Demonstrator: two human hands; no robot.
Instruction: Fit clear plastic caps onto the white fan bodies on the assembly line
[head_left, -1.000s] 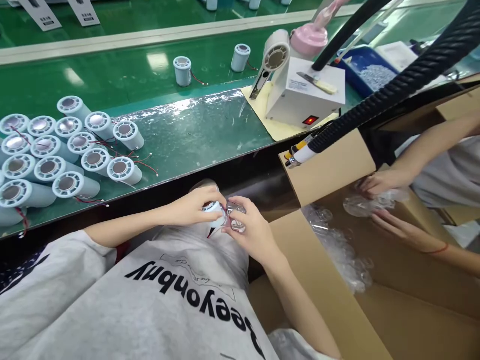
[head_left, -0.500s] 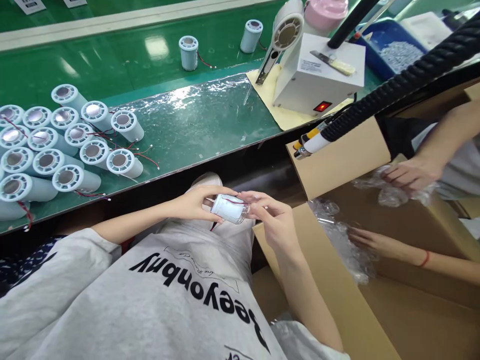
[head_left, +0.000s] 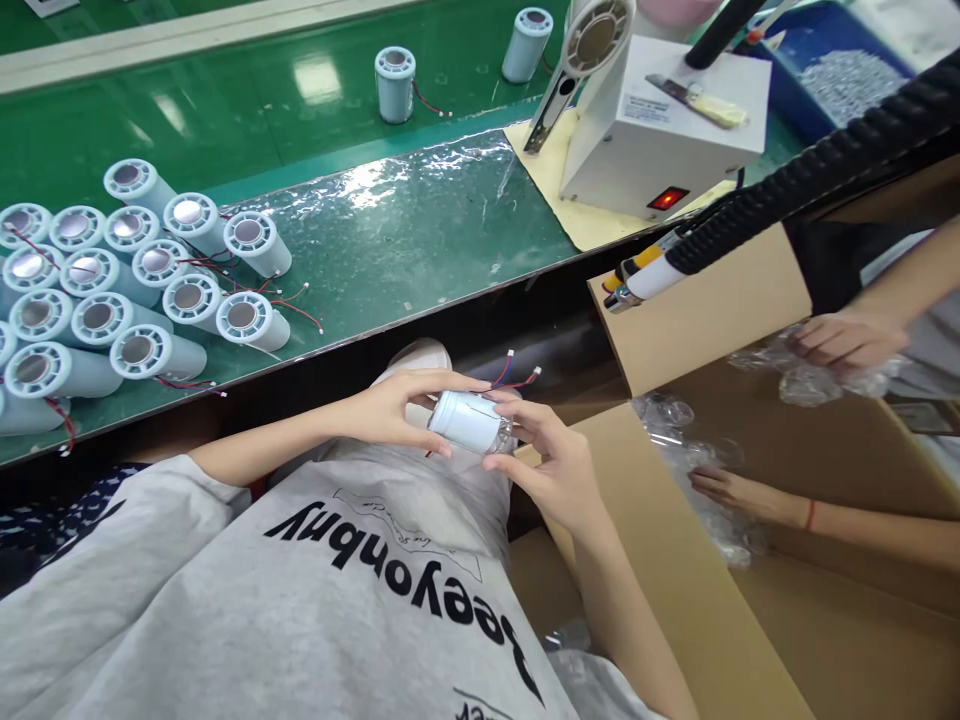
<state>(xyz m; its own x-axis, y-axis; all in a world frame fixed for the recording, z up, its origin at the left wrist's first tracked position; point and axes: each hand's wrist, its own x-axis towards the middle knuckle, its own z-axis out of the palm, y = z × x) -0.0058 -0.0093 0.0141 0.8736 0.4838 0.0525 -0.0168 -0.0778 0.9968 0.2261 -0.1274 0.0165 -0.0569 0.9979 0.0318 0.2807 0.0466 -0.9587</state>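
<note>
Over my lap, both hands hold a light-blue cylinder (head_left: 466, 421) lying on its side. Thumb and fingers of my left hand (head_left: 405, 408) grip its left end. At the other end, my right hand (head_left: 551, 450) pinches it, and a clear plastic piece shows there. Thin red and blue wires with white connectors (head_left: 525, 372) stick out above the right fingers. What the fingers cover cannot be seen. Several similar light-blue cylinders (head_left: 176, 355) with round metal discs and thin wires stand or lean together on the bench to the left.
A white box-shaped device (head_left: 660, 130) with a red lit switch sits on the bench (head_left: 420, 235). A black corrugated hose (head_left: 795, 180) crosses the right side. Another person's hands (head_left: 851, 340) handle clear plastic over an open cardboard box (head_left: 660, 590). Two cylinders (head_left: 395, 88) stand farther back.
Wires with white connectors now stick out above the cylinder. My right thumb has shifted lower along its end. The whole view has moved slightly.
</note>
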